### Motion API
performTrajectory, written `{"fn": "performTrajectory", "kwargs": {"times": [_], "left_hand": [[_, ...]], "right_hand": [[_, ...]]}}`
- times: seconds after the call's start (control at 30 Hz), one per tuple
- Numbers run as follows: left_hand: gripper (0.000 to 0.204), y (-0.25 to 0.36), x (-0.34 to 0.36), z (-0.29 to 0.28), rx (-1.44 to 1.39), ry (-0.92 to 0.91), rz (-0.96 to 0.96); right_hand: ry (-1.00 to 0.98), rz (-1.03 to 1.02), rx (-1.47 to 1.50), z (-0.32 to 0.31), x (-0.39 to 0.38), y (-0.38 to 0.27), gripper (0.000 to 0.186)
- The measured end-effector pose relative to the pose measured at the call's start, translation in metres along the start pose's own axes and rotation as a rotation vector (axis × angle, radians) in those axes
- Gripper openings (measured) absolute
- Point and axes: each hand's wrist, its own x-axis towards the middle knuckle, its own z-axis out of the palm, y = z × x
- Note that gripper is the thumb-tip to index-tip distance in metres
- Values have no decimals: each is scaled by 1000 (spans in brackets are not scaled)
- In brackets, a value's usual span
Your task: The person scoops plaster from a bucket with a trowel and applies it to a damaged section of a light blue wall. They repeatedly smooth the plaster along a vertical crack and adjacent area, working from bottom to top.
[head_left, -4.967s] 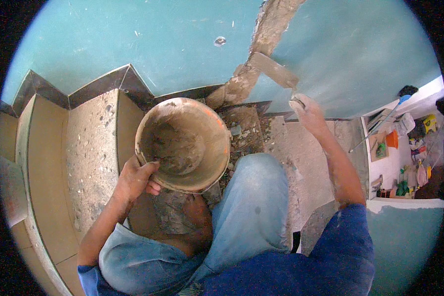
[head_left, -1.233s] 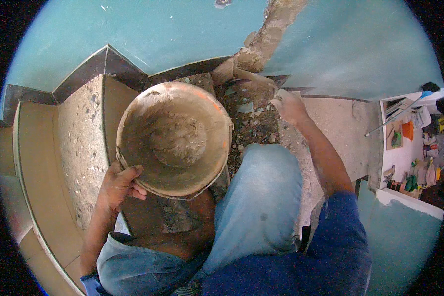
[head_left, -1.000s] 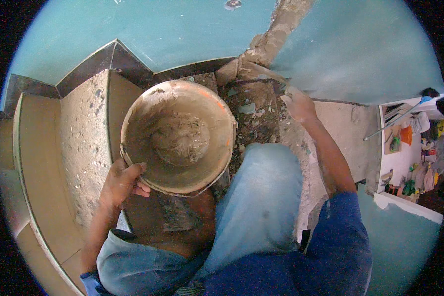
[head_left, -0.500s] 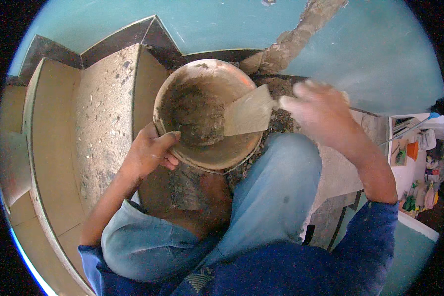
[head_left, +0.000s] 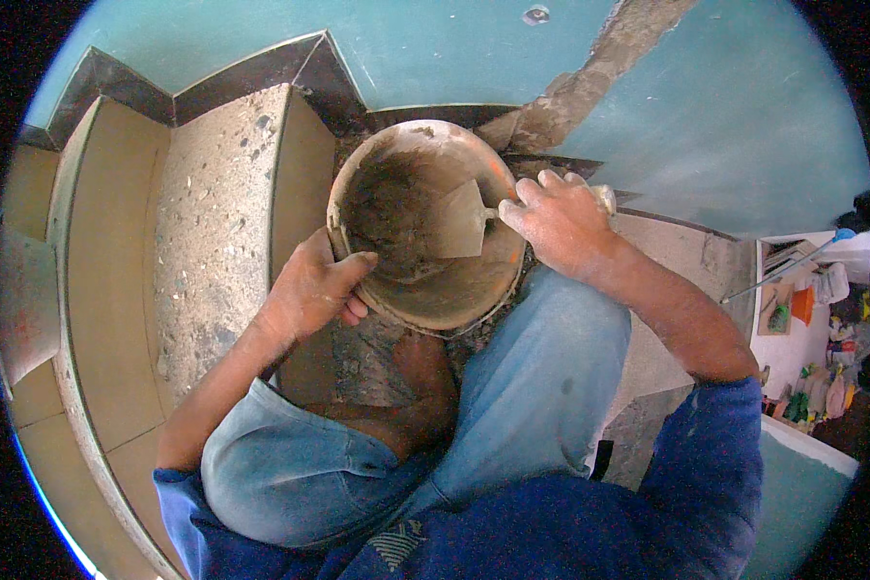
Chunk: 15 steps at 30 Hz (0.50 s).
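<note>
My left hand (head_left: 314, 280) grips the left rim of a mortar-smeared bucket (head_left: 430, 304), thumb over the edge and fingers outside. My right hand (head_left: 561, 222), dusted pale, is closed round the handle of a trowel (head_left: 457, 222), whose flat blade is down inside the bucket against dark, wet-looking mortar (head_left: 382, 203). The bucket sits between my bent legs (head_left: 532, 377). Behind it, a rough grey-brown patched strip (head_left: 628, 53) runs diagonally up the teal wall (head_left: 435, 58).
Tiled steps (head_left: 111, 271) with a gritty tread (head_left: 213, 242) rise at left, along a dark stepped skirting (head_left: 232, 82). A pale landing (head_left: 672, 251) is at right, with a blue-topped pole (head_left: 783, 266), an orange container (head_left: 802, 304) and cluttered items beyond.
Five seconds ago the trowel was on the wall strip; it has come down and left into the bucket. My left hand still grips the bucket, which appears farther right in view.
</note>
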Motion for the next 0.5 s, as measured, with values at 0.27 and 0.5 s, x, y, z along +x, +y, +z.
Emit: {"fn": "performTrajectory", "kwargs": {"times": [0.27, 0.5], "left_hand": [[34, 1, -2, 1, 3, 3, 21], [35, 1, 0, -1, 32, -28, 11]], "right_hand": [[-6, 179, 219, 16, 0, -7, 26], [178, 239, 348, 15, 7, -8, 30]]}}
